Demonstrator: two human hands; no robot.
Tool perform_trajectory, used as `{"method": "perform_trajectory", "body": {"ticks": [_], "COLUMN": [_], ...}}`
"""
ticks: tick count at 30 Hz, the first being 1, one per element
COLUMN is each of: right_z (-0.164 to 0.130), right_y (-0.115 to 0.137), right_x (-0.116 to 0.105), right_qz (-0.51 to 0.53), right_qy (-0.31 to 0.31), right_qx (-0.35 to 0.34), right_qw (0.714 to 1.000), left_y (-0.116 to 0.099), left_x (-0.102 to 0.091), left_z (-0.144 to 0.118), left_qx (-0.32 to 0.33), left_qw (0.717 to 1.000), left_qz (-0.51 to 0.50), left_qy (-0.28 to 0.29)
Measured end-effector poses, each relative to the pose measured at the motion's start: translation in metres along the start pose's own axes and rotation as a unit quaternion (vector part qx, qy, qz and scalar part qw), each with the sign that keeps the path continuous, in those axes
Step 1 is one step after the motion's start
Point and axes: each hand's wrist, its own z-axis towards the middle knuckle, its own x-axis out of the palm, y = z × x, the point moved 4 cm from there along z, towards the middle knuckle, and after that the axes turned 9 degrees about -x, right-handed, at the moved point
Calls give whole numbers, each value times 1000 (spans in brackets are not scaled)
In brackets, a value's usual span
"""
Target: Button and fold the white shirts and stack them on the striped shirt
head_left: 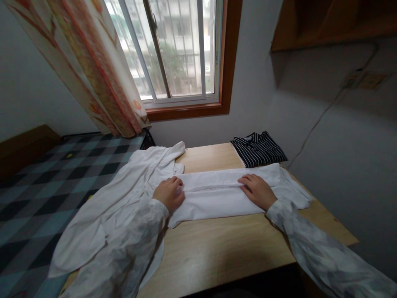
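Two hands are pressing flat on a white garment [214, 194] that is lying folded lengthwise across the middle of the desk [223, 248], its loose end trailing over the left edge. Smoothing evenly outward would probably be keeping the fold crisp. Left hand [169, 192] and right hand [257, 190] are resting palms down, fingers loosely together, gripping nothing.
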Motion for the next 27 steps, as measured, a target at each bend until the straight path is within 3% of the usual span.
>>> {"method": "perform_trajectory", "body": {"ticks": [4,8,14,17,20,23,27], "right_z": [-5,-11,-17,-19,-18,-11,10], "right_y": [-3,-7,-10,-8,-3,7,33], "right_x": [11,9,1,0,-4,-11,-15], "right_qz": [-18,-34,-41,-11,10,-6,-9], "right_qy": [-4,-34,-53,-43,-32,-28,-18], "right_qx": [-7,-30,-73,-87,-86,-73,-56], "right_qw": [1000,998,995,995,996,997,998], "left_y": [-6,-6,-8,-7,-5,-8,-33], "left_x": [16,26,11,8,9,4,2], "left_z": [1,0,-6,-10,-13,-13,-11], "left_qx": [71,112,163,191,186,138,151], "left_qw": [996,989,981,978,979,986,986], "left_qz": [54,99,95,82,78,77,21], "left_qy": [3,-14,-50,-34,-21,-51,-62]}}
